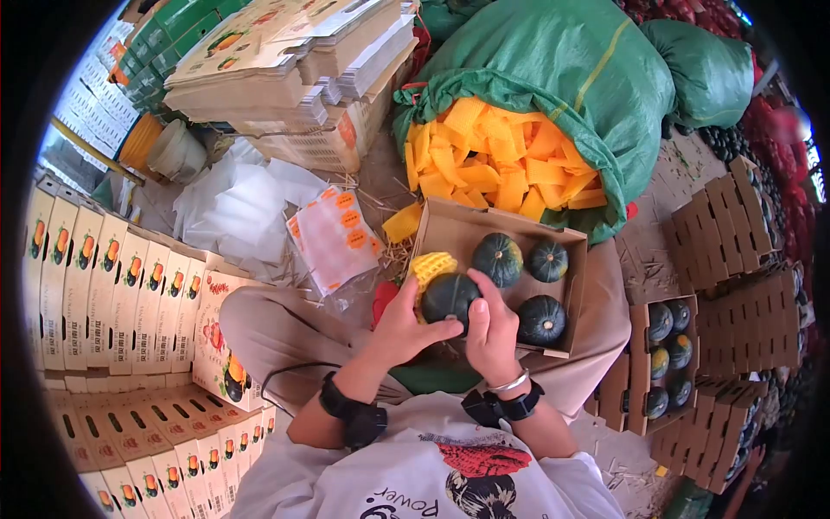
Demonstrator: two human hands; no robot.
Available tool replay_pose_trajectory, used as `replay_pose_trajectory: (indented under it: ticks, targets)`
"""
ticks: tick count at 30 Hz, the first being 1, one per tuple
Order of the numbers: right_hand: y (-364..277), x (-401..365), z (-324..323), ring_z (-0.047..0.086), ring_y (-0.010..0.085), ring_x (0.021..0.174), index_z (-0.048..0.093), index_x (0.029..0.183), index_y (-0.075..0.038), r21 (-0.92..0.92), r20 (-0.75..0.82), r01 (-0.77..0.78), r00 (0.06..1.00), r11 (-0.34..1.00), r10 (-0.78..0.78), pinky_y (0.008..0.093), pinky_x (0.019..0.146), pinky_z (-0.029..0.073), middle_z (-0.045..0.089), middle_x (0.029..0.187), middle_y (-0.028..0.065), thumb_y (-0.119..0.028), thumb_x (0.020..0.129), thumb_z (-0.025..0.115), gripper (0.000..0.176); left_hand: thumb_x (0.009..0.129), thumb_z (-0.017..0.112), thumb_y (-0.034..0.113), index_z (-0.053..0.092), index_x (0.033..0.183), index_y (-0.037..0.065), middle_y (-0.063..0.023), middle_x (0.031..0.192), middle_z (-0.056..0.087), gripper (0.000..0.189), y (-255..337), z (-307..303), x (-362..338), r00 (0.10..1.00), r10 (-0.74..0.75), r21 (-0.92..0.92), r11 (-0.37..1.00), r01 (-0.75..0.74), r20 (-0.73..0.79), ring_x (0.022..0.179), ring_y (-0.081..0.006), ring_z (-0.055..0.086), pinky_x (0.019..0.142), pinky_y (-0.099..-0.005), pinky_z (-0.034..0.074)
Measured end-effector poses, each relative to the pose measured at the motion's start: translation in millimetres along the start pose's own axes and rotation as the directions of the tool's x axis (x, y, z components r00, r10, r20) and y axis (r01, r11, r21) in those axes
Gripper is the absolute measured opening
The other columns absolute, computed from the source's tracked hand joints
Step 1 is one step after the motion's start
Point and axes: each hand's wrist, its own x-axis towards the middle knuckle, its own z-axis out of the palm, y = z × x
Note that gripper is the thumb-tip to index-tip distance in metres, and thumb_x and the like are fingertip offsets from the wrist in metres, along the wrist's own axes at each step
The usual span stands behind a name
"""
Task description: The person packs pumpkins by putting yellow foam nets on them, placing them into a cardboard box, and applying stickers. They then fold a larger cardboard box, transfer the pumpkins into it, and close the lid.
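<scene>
Between my two hands sits a small dark green pumpkin (451, 298). My left hand (402, 322) curves round its left side, the thumb across its near face. From the right, my right hand (491, 333) closes on it with fingers and thumb. A yellow foam net sleeve (430, 267) is at my left fingertips, against the pumpkin's upper left side. Just beyond my hands is an open cardboard box (437, 227). Inside it lie three more pumpkins: a green one with an orange patch (497, 259), a dark one (548, 260) and another near the corner (542, 320).
A green woven sack (553, 52) full of orange-yellow foam sleeves (484, 164) lies ahead. Printed sheets (335, 238) and white plastic bags (233, 203) are left of the box. Carton stacks (104, 285) line the left; filled pumpkin boxes (640, 363) stand right.
</scene>
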Motion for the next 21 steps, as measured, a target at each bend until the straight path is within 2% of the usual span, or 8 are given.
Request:
replay_pose_trajectory:
  ticks: [2, 4, 6, 9, 13, 15, 19, 21]
  targets:
    - [8.2, 3.0, -4.0, 0.063, 0.0261, 0.067, 0.054, 0.111, 0.001, 0.071, -0.066, 0.015, 0.998, 0.997, -0.011, 0.0344, 0.063, 0.049, 0.062, 0.079, 0.0141, -0.025, 0.094, 0.042, 0.034, 0.069, 0.077, 0.023, 0.034, 0.13, 0.002, -0.0076, 0.121, 0.049, 0.077, -2.6, 2.6, -3.1, 1.0, -0.019, -0.294, 0.955, 0.024, 0.022, 0.111, -0.016, 0.048, 0.095, -0.0319, 0.038]
    - [21.0, 9.0, -25.3, 0.062, 0.0225, 0.064, 0.057, 0.107, 0.001, 0.441, 0.236, -0.569, 0.82, 0.694, 0.522, 0.0328, 0.062, 0.051, 0.063, 0.079, 0.0112, -0.027, 0.095, 0.04, 0.035, 0.065, 0.08, 0.018, 0.031, 0.133, 0.003, -0.0066, 0.124, 0.047, 0.085, 8.8, 6.0, -8.4, 0.994, -0.033, -0.68, 0.727, 0.096, 0.105, 0.113, -0.0175, 0.048, 0.095, -0.032, 0.039]
    - [34.8, 7.8, -13.4, 0.059, 0.0173, 0.087, 0.052, 0.115, -0.002, 0.744, 0.486, -0.613, 0.77, 0.268, 0.414, 0.0303, 0.074, 0.05, 0.061, 0.1, 0.0107, -0.03, 0.095, 0.04, 0.036, 0.065, 0.08, 0.018, 0.031, 0.133, 0.003, -0.0067, 0.125, 0.047, 0.085, 13.9, 5.7, -11.0, 0.943, -0.076, -0.792, 0.525, 0.313, 0.323, 0.114, -0.018, 0.048, 0.095, -0.0322, 0.039]
    - [34.3, -6.3, -1.0, 0.059, 0.0158, 0.086, 0.052, 0.112, -0.001, 0.759, 0.595, -0.649, 0.724, 0.052, 0.349, 0.0274, 0.073, 0.048, 0.061, 0.099, 0.0079, -0.03, 0.092, 0.047, 0.036, 0.066, 0.08, 0.018, 0.032, 0.132, 0.004, -0.0058, 0.124, 0.047, 0.083, 11.0, 9.5, -11.0, 0.895, -0.105, -0.784, 0.446, 0.431, 0.433, 0.112, -0.0176, 0.048, 0.096, -0.0329, 0.038]
    - [14.0, 15.8, -19.7, 0.058, 0.0212, 0.062, 0.052, 0.091, 0.001, 0.019, -0.038, -0.264, 0.964, 0.964, 0.265, 0.0301, 0.058, 0.046, 0.061, 0.07, 0.009, -0.015, 0.088, 0.056, 0.017, 0.067, 0.079, 0.017, 0.037, 0.128, 0.002, -0.0058, 0.119, 0.049, 0.076, 1.1, 6.0, -4.4, 0.971, -0.189, -0.561, 0.793, 0.239, 0.147, 0.108, -0.0164, 0.049, 0.094, -0.0306, 0.038]
    - [13.0, 4.9, -10.4, 0.058, 0.0229, 0.081, 0.054, 0.103, 0.0, 0.098, 0.0, -0.149, 0.989, 0.984, 0.15, 0.0319, 0.074, 0.046, 0.058, 0.087, 0.0156, -0.006, 0.084, 0.055, 0.02, 0.067, 0.077, 0.016, 0.041, 0.123, 0.001, -0.0074, 0.114, 0.052, 0.068, 4.6, 2.5, -3.6, 0.996, -0.015, -0.048, 0.999, 0.011, -0.087, 0.106, -0.0155, 0.05, 0.092, -0.0291, 0.039]
    - [17.6, -9.7, -20.3, 0.047, 0.0212, 0.111, 0.043, 0.129, -0.005, 0.399, 0.213, -0.105, 0.977, 0.911, 0.02, 0.0324, 0.096, 0.036, 0.046, 0.122, 0.0133, 0.005, 0.077, 0.056, 0.054, 0.068, 0.077, 0.014, 0.043, 0.123, -0.001, -0.0071, 0.113, 0.052, 0.067, 10.2, -6.2, -1.4, 0.987, -0.153, -0.284, 0.946, 0.158, 0.037, 0.104, -0.0142, 0.05, 0.091, -0.0284, 0.04]
    - [20.0, -11.8, -18.0, 0.043, 0.0209, 0.117, 0.032, 0.136, -0.009, 0.71, 0.455, -0.441, 0.882, 0.549, 0.12, 0.0325, 0.099, 0.034, 0.04, 0.129, 0.0106, 0.008, 0.072, 0.059, 0.071, 0.068, 0.076, 0.014, 0.043, 0.123, -0.001, -0.0069, 0.112, 0.053, 0.067, 13.5, -3.7, -2.4, 0.969, -0.235, -0.341, 0.907, 0.247, 0.079, 0.103, -0.014, 0.051, 0.09, -0.0281, 0.04]
